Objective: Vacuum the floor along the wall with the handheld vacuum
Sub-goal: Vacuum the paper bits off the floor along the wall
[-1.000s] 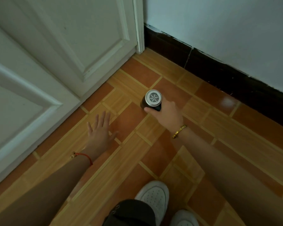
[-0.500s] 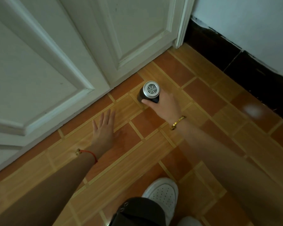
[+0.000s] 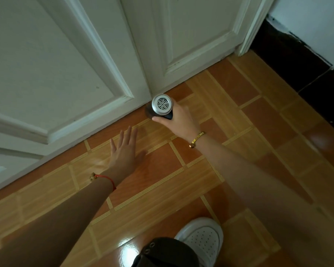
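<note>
The handheld vacuum (image 3: 161,106) is a dark cylinder with a silver vented end cap facing me. It points down at the orange tiled floor (image 3: 181,182), right at the foot of the white panelled door (image 3: 181,35). My right hand (image 3: 178,120) is wrapped around its body; a gold bracelet sits on that wrist. My left hand (image 3: 124,151) rests flat on the floor with fingers spread, to the left of and nearer me than the vacuum, holding nothing. The vacuum's nozzle is hidden beneath its body.
A second white door panel (image 3: 46,74) runs along the left. A dark skirting (image 3: 297,60) lines the pale wall (image 3: 316,20) at the right, meeting the door frame (image 3: 253,31). My white shoe (image 3: 202,239) and dark knee (image 3: 166,253) are at the bottom.
The vacuum and my right hand have moved left from near the dark skirting corner to the foot of the white door. My left hand stayed flat on the floor, shifting along with them.
</note>
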The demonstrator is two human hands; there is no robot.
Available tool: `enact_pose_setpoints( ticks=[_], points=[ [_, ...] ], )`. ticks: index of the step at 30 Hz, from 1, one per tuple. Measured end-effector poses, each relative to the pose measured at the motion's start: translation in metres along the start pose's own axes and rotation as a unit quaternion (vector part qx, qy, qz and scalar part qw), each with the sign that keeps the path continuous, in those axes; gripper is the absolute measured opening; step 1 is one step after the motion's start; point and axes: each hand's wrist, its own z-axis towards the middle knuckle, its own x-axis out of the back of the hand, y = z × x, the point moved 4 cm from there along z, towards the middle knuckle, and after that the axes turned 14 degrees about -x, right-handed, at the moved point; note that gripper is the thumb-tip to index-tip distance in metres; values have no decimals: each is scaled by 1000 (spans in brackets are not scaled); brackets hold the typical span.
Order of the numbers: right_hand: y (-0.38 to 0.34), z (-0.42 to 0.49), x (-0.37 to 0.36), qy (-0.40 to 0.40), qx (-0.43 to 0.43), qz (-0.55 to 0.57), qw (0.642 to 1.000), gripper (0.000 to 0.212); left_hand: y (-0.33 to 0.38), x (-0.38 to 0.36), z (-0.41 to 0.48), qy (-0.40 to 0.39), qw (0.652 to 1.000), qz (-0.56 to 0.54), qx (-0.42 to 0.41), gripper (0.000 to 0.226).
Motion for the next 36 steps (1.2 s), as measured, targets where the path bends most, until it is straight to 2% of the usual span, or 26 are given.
enact_pose_setpoints(
  ticks=[5,9,13,19,24,27,30,33,36],
  points=[
    [-5,4,-17,-12,37,-30,999,73,-7,0,0,1,1000,-1,7,85],
    [5,10,-9,7,21,8,1000,74,-6,-3,6,-4,1000,4,9,86],
    [20,18,8,37,7,0,999,74,8,-5,13,-5,1000,1,-14,85],
    [54,29,62,114,-73,48,990,70,36,1,32,-3,999,-6,-50,82],
    [91,29,112,166,-157,94,969,76,73,3,48,2,996,-39,-85,82],
    [107,12,129,154,-226,213,938,46,104,11,56,15,987,-130,-89,79],
    [118,-16,140,122,-290,359,878,43,136,21,65,0,952,-304,-41,76],
    [126,-43,146,58,-346,464,813,47,160,20,80,-30,869,-493,34,76],
    [133,-69,150,13,-361,499,787,47,184,17,92,-60,775,-624,78,73]
  ],
)
